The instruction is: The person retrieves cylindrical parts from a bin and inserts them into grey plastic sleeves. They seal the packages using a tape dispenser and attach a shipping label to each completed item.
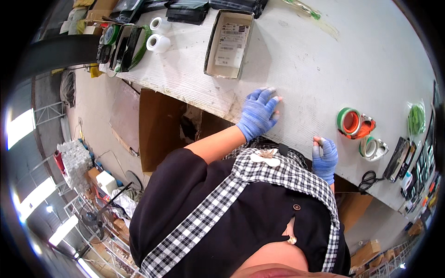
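My left hand (259, 112), in a blue knitted glove with bare fingertips, lies palm down on the white worktable (296, 78). Its fingers are stretched out, and nothing shows in its grasp. At the near table edge is my right hand (325, 160) in a matching glove. The fingers there are loosely bent, with a gap beside the thumb and no object visible between them. Beyond my left hand stands an open shallow box (245, 48) with printed labels inside. Right of my right hand are a green-rimmed tape roll (343, 121) with orange on it and a second tape roll (369, 147).
Black scissors (368, 180) lie near the right table edge, beside a black tray (396, 160) and a clear bag of green strips (416, 119). Two white rolls (159, 43) and stacked dark packets (187, 11) occupy the far left. A cardboard box (160, 127) sits below the table.
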The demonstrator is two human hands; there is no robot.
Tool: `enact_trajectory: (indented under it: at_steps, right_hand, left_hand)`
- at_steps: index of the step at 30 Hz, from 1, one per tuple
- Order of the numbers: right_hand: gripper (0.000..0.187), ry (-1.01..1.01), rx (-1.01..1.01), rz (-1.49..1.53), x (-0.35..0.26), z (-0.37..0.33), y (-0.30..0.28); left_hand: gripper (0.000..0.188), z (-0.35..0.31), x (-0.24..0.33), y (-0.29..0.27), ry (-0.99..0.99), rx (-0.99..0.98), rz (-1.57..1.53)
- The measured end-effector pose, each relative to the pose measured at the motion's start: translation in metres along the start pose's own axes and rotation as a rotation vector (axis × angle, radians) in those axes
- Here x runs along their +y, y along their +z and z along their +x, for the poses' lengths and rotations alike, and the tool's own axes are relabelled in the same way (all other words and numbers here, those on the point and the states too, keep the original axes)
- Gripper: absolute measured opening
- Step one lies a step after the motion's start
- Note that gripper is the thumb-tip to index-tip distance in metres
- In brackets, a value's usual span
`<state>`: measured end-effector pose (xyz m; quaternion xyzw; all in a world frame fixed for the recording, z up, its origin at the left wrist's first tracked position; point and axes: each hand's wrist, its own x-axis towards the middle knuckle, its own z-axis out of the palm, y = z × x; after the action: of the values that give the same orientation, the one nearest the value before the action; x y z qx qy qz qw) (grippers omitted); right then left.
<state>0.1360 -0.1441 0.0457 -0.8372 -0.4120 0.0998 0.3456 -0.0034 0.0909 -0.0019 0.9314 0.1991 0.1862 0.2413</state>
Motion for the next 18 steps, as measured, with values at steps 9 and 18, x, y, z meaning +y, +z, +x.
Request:
enact_trajectory:
  at_steps: [9,18]
  right_hand:
    - [0.013,0.169,0.163,-0.077,-0.018,-0.079,-0.02]
    - [0.014,0.445,0.544,-0.07,0.052,-0.243,-0.077]
  left_hand:
    - [0.048,0.014,0.066,0.018,0.554,-0.236,-0.419]
    - [0.044,-0.008,0.246,0.08,0.961,-0.597,-0.454]
